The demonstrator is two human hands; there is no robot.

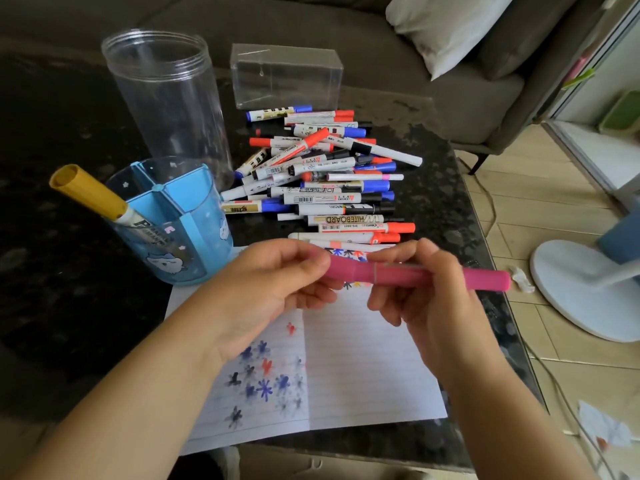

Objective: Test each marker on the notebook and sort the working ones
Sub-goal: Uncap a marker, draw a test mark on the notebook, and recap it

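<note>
Both hands grip one pink marker (pixel 408 274) above the open notebook (pixel 374 368): left hand (pixel 273 285) pinches its left end, right hand (pixel 426 289) wraps the barrel. Long axis runs near-horizontal, left to right, dipping slightly rightward. Behind lies the marker pile (pixel 325 178).

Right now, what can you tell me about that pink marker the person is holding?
The pink marker is a thick, plain plastic-looking barrel, pink all over, lying roughly level in the air above the open notebook. The left hand pinches its left end; the right hand grips the middle, leaving the blunt right end free. A thin seam crosses the barrel. Whether it is capped cannot be told.
</note>
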